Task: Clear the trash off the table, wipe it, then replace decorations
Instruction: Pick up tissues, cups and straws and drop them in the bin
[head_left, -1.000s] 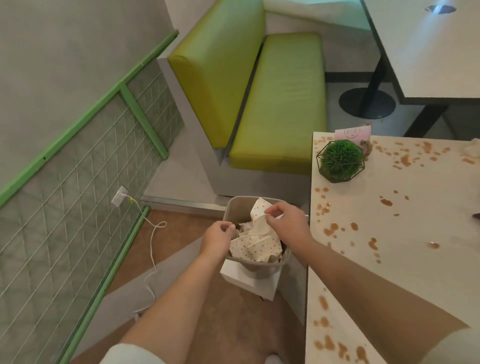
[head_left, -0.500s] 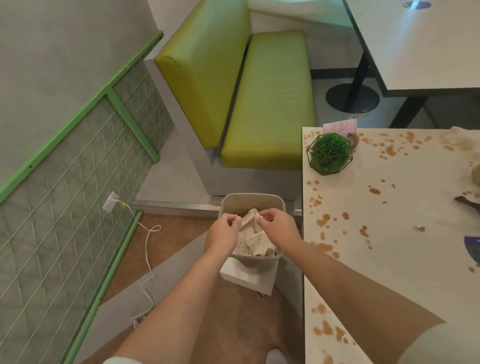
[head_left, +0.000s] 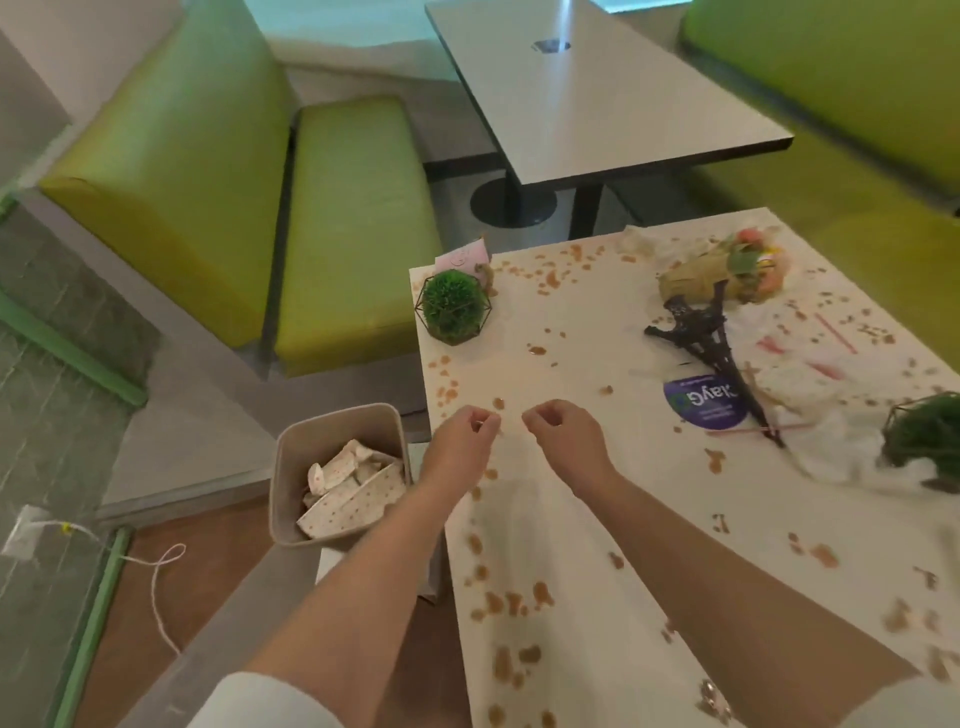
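Both my hands are over the near left part of the table (head_left: 597, 519), low centre of the frame. The left hand (head_left: 460, 447) and right hand (head_left: 563, 441) are side by side, fingers curled loosely inward with nothing in them that I can see; whether thumb and fingertip touch is too blurred to tell. I read this as hands free and poised to reach for more rubbish. The bin (head_left: 332, 478) stands on the floor just beside the table's left edge, lower left of centre, placed close so trash drops in without a walk; spotted paper (head_left: 353, 499) already lies crumpled inside. The table is covered in brown spots, so wiping is not yet begun. Trash left, to my eye, lies at the right of the frame: white crumpled wrappers (head_left: 831, 415), a purple round lid (head_left: 704, 408) and thin pink straws (head_left: 779, 428). Decorations sit among it: a green ball plant (head_left: 454, 306) in a wire frame at the table's far left corner, a black tower model (head_left: 711, 343) lying tipped over, a flower bundle (head_left: 727, 273) at the far edge, and a second plant (head_left: 924, 436) at the right edge. I would clear the wrappers next, minding the tower lying on them.
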